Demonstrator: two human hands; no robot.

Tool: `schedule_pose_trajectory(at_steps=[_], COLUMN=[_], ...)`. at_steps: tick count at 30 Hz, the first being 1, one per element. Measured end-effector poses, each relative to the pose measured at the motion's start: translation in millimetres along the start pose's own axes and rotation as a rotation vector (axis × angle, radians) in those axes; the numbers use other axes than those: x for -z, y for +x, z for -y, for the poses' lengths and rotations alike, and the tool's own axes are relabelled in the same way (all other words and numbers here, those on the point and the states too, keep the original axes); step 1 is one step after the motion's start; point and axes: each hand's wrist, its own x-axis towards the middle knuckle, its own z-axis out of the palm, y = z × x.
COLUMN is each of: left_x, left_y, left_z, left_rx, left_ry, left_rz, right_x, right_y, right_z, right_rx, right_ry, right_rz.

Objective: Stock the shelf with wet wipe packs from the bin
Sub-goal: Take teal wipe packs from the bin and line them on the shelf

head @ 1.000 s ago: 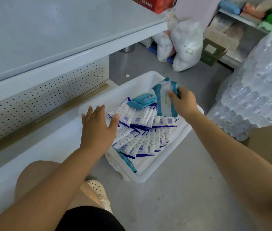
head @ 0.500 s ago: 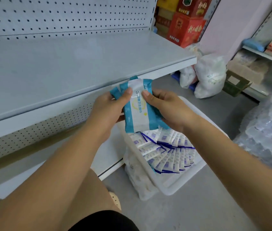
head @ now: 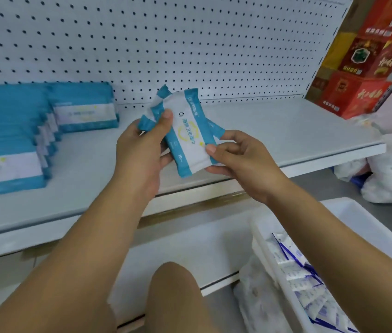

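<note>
**Wet wipe packs held over the shelf, both hands on**

Head view. Found in mid-air above the front half of the grey shelf [head: 286, 131]: a small bunch of wet wipe packs [head: 187, 138], teal and white, tilted, printed face toward the camera.

Gripped on its left side by the left hand [head: 139, 150], thumb pressed flat on the front pack's upper corner, fingers curled behind the bunch. Pinched at the lower right edge by the right hand [head: 243, 164], thumb and forefinger closed on the wrapper, remaining fingers curled underneath.

Cannot count the bunch exactly; spotted teal ends of at least two more behind the front pack.

Noted at the shelf's far left: a stocked stack [head: 7, 145] of the same packs, lying flat and overlapping, well apart from the held bunch. Also one single pack [head: 84, 109] set behind it, near the pegboard [head: 190, 44].

Logged lower right, below the shelf: white bin [head: 348, 212] holding loose packs [head: 295, 272], blue-edged.

Past the shelf's right end: red cartons [head: 358, 92] stacked, white bags [head: 391, 174] beneath.
</note>
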Motion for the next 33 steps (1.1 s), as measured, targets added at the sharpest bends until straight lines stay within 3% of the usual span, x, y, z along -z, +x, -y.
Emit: schedule_pose_trajectory(at_steps=[13,25,33], left_x=[96,107,110], left_y=[50,67,67], left_z=[-28,-13,-10], left_rx=[-0.094,-0.092,-0.141], left_ry=[0.056,0.1,0.124], left_rz=[-0.146,-0.189,-0.255], right_x=[-90,-95,-107], right_y=[86,118,115], right_z=[-20,-49,-50], right_rx=[0.135,0.176,0.24], right_ry=[-0.203,-0.1,-0.32], right_rz=[-0.034,-0.125,0.065])
